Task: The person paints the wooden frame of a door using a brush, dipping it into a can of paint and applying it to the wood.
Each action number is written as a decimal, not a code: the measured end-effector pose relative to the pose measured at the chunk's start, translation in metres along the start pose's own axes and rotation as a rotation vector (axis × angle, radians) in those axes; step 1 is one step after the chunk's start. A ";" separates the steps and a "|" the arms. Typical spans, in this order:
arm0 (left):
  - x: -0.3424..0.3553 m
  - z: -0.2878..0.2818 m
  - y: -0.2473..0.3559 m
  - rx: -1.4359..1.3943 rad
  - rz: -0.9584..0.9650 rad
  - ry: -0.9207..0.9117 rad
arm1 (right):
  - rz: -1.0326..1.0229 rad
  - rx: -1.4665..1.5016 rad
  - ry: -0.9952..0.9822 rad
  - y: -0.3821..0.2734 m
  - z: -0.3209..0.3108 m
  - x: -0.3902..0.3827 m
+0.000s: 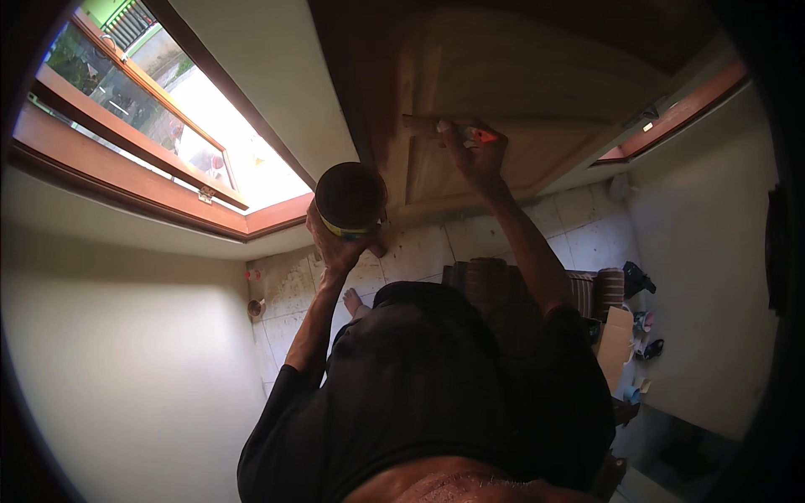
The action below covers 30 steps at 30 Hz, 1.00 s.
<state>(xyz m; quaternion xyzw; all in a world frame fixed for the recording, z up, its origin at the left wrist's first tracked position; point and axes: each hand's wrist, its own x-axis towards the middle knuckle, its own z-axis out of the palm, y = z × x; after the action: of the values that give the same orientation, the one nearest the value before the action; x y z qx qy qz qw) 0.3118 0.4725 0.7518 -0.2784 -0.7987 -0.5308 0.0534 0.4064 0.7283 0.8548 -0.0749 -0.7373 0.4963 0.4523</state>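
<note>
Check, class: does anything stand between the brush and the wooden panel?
Nothing visible stands between the brush in the right hand and the wooden panel; whether they touch is unclear. The left hand holds the can aside.

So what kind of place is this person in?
Probably a home, though I can't be sure. There's a panelled wooden door, an open window letting in daylight, and a tiled floor with what looks like a striped seat.
</note>
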 end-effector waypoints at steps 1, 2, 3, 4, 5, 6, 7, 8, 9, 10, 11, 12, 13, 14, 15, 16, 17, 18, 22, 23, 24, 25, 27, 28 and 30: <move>-0.001 -0.007 0.001 -0.002 -0.011 -0.005 | -0.041 -0.078 -0.017 0.022 0.004 0.001; -0.003 -0.014 0.000 -0.004 -0.018 0.010 | -0.086 -0.159 -0.032 0.037 0.008 0.004; -0.006 -0.018 0.000 -0.009 -0.014 0.025 | -0.143 -0.218 -0.036 0.044 0.010 0.009; -0.008 -0.022 -0.001 -0.015 -0.009 0.040 | -0.200 -0.278 -0.038 0.049 0.013 0.014; -0.010 -0.025 -0.006 -0.021 -0.014 0.052 | -0.249 -0.336 -0.048 0.058 0.018 0.021; -0.011 -0.028 -0.009 -0.029 -0.014 0.063 | -0.033 0.055 -0.044 0.062 0.023 0.031; -0.011 -0.030 -0.011 -0.033 -0.015 0.077 | 0.186 0.443 -0.036 0.066 0.026 0.044; -0.012 -0.032 -0.013 -0.035 -0.019 0.089 | 0.208 0.558 -0.001 0.079 0.030 0.059; -0.011 -0.032 -0.008 -0.038 -0.021 0.099 | 0.224 0.666 0.042 0.091 0.029 0.075; -0.012 -0.036 -0.006 -0.034 -0.029 0.119 | 0.056 0.468 0.069 0.094 0.032 0.083; -0.012 -0.029 -0.001 -0.054 -0.030 0.105 | -0.108 0.235 0.141 0.094 0.017 0.092; -0.013 -0.033 -0.001 -0.046 -0.042 0.109 | -0.246 -0.008 0.168 0.072 0.015 0.105; -0.013 -0.043 0.000 -0.026 -0.047 0.124 | -0.394 -0.114 0.173 0.046 0.019 0.115; -0.014 -0.045 -0.002 -0.032 -0.056 0.137 | -0.541 -0.235 0.195 0.023 0.018 0.124; -0.017 -0.053 -0.007 -0.019 -0.070 0.159 | -0.687 -0.212 0.195 0.001 0.026 0.122; -0.020 -0.062 -0.012 -0.005 -0.084 0.182 | -0.832 -0.186 0.198 -0.006 0.035 0.119; -0.020 -0.059 -0.015 -0.004 -0.082 0.161 | -0.797 -0.218 0.175 0.002 0.030 0.112; -0.022 -0.068 -0.016 0.027 -0.080 0.164 | -0.762 -0.211 0.155 0.018 0.036 0.100; -0.020 -0.060 -0.010 -0.022 -0.101 0.112 | -0.256 0.011 -0.119 0.109 0.024 0.017; -0.020 -0.060 -0.012 -0.052 -0.118 0.104 | -0.187 0.077 -0.174 0.128 0.027 -0.002; -0.022 -0.066 -0.013 -0.071 -0.135 0.104 | -0.285 -0.118 -0.105 0.132 0.040 -0.015; -0.024 -0.069 -0.015 -0.097 -0.154 0.101 | -0.379 -0.320 -0.035 0.136 0.051 -0.029; -0.024 -0.067 -0.012 -0.051 -0.136 0.096 | -0.144 -0.316 -0.129 0.170 0.048 -0.062; -0.022 -0.067 -0.010 -0.028 -0.123 0.096 | -0.029 -0.311 -0.171 0.178 0.047 -0.069; -0.022 -0.070 -0.008 0.007 -0.102 0.101 | -0.132 -0.381 -0.122 0.173 0.050 -0.068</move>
<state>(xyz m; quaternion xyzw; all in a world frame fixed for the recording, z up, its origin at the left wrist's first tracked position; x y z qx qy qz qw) 0.3116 0.4005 0.7667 -0.2100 -0.8099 -0.5435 0.0672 0.3509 0.7427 0.6715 -0.0803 -0.8470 0.3211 0.4159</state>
